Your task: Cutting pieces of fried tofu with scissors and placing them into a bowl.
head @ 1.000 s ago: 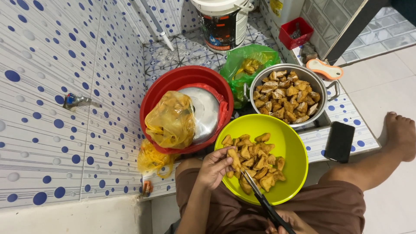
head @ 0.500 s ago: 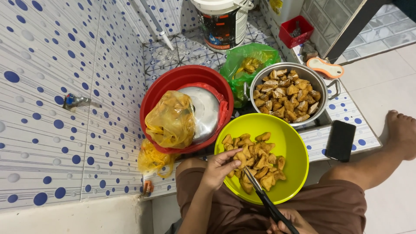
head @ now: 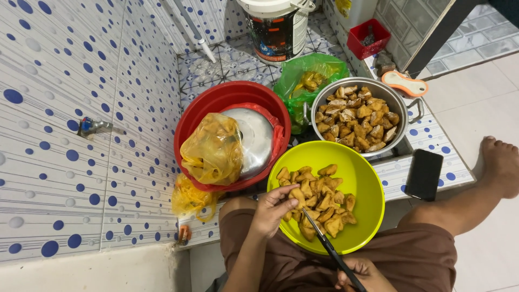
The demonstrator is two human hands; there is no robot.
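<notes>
A yellow-green bowl (head: 367, 178) rests on my lap, half full of several golden fried tofu pieces (head: 319, 189). My left hand (head: 270, 212) reaches into the bowl's near left side and pinches one tofu piece (head: 296, 196). My right hand (head: 359, 273), at the bottom edge, grips a dark-handled knife (head: 330, 247) whose blade points up toward the pinched piece. A metal pot (head: 403, 121) behind the bowl is heaped with more tofu pieces (head: 354, 119).
A red basin (head: 216, 100) holds a metal lid (head: 257, 138) and a yellow plastic bag (head: 213, 151). Behind stand a green bag (head: 303, 81), a white bucket (head: 273, 27) and a small red container (head: 368, 37). A black phone (head: 424, 174) lies on the tiled ledge. A tap (head: 92, 127) projects from the dotted wall.
My left hand has shifted slightly up into the bowl and closed its fingers on a tofu piece. The knife tip has come closer to it.
</notes>
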